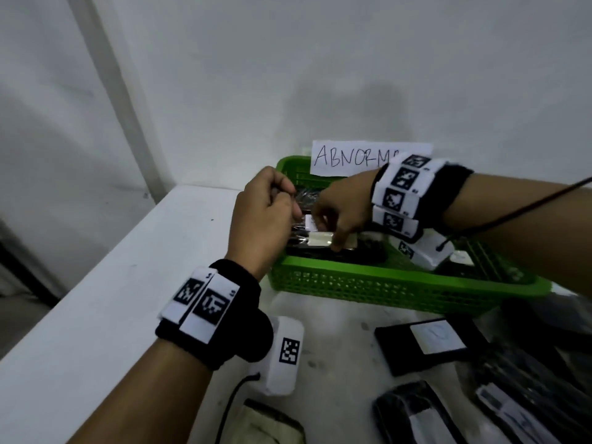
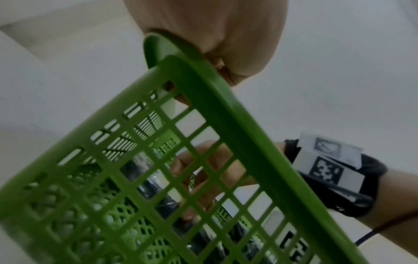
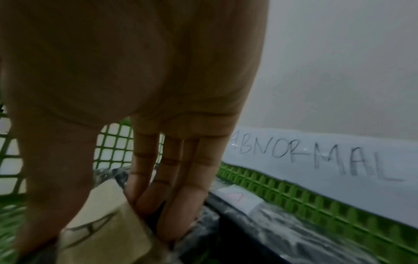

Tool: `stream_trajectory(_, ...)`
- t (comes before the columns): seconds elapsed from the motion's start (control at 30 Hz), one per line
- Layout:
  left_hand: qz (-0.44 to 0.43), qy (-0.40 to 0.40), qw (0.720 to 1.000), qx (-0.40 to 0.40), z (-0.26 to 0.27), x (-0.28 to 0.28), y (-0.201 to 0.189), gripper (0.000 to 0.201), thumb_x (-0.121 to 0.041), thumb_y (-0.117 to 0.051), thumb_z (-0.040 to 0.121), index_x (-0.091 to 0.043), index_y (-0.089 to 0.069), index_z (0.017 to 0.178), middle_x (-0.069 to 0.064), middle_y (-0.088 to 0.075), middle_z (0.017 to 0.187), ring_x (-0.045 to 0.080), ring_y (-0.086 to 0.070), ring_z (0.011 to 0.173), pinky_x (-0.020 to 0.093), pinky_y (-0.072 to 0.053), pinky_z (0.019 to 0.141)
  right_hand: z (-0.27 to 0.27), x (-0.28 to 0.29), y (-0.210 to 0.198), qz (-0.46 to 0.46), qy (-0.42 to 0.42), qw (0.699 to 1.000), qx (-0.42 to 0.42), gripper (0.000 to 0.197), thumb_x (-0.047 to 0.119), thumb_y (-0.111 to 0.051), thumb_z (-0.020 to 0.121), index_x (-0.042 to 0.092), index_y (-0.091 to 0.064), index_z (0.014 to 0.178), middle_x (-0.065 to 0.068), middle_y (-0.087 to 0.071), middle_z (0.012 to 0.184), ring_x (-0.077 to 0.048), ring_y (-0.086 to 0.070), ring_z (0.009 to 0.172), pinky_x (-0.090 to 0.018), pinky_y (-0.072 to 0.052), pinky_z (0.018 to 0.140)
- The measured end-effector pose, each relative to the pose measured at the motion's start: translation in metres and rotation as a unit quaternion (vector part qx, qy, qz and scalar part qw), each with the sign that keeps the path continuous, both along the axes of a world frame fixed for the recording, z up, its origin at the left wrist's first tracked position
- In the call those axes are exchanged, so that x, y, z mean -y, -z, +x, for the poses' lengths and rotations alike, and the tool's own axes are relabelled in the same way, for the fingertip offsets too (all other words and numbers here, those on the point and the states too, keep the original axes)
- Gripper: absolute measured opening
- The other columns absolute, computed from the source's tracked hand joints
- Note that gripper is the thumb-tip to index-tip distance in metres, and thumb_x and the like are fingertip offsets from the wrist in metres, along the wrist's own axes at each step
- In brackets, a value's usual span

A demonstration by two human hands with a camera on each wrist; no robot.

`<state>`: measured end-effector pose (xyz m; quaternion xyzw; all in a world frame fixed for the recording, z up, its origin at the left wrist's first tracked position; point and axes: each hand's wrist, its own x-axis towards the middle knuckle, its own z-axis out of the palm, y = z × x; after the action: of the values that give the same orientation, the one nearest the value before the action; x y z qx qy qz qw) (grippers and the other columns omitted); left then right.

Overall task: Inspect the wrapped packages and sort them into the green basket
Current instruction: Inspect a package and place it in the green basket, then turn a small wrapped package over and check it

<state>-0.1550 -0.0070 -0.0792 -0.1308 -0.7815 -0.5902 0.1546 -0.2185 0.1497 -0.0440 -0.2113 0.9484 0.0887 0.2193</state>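
Inside the green basket (image 1: 352,283), at its left end, a black wrapped package (image 1: 336,251) is seen lying flat, directly under the right hand (image 1: 339,209). The package is reached from above: the right hand's fingers (image 3: 172,178) are held straight and close together, pointing down, with their tips on the package's far side, while the thumb (image 3: 52,178) is set on the near side. A cream label (image 3: 106,214) on the package top lies between thumb and fingers. The package appears to be pinched between them, though the contact itself is blurred in the right wrist view.

The left hand (image 1: 266,216) is held over the basket's left rim, with fingers curled into a loose fist; nothing is clearly seen in it, and from the left wrist view it cannot be told whether the rim is touched.

The package is noted as dark and wrapped in glossy, crinkled clear film. A second black package with a white label (image 3: 239,198) lies beside it, nearer the back wall of the basket.

A paper sign (image 1: 352,158) lettered "ABNORMAL" is fixed along the basket's back edge. The basket stands on a white table (image 1: 96,299). More black packages (image 1: 423,344) with white labels lie on the table in front of the basket, to the right.
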Motion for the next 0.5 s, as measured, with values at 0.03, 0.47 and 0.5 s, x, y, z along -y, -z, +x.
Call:
stream_trajectory(0.03,0.006,-0.002,1.0,0.005,0.0,0.0,0.0,0.029,0.005,-0.041,0.086,-0.021,-0.05,0.078,-0.006,-0.061,0.058,0.001,-0.053,0.056,0.012,-0.04,0.055,-0.002,0.006,0.004,-0.001,-0.012,1.0,-0.007,0.034,0.037,-0.086,0.075,0.018,-0.067,0.097,0.008,-0.064,0.082,-0.014,-0.059,0.076,-0.032,-0.049,0.073)
stream_trajectory(0.47,-0.043,0.005,0.999,0.004,0.01,-0.006,-0.008,0.007,-0.022,-0.048,0.076,-0.025,-0.054,0.078,0.001,-0.061,0.064,0.027,-0.064,0.068,0.038,-0.051,0.065,0.016,-0.003,-0.021,-0.055,-0.054,0.991,-0.111,0.047,0.069,-0.067,0.079,0.024,-0.065,0.094,0.007,-0.071,0.087,-0.011,-0.064,0.076,-0.033,-0.054,0.079)
stream_trajectory(0.5,-0.037,0.014,0.999,0.011,0.012,-0.004,-0.011,0.008,-0.021,-0.049,0.076,-0.025,-0.055,0.078,0.004,-0.062,0.066,0.028,-0.064,0.069,0.04,-0.053,0.067,0.021,-0.002,-0.034,-0.067,-0.057,0.989,-0.121,0.047,0.069,-0.063,0.082,0.025,-0.065,0.096,0.006,-0.072,0.091,-0.011,-0.064,0.077,-0.034,-0.054,0.08)
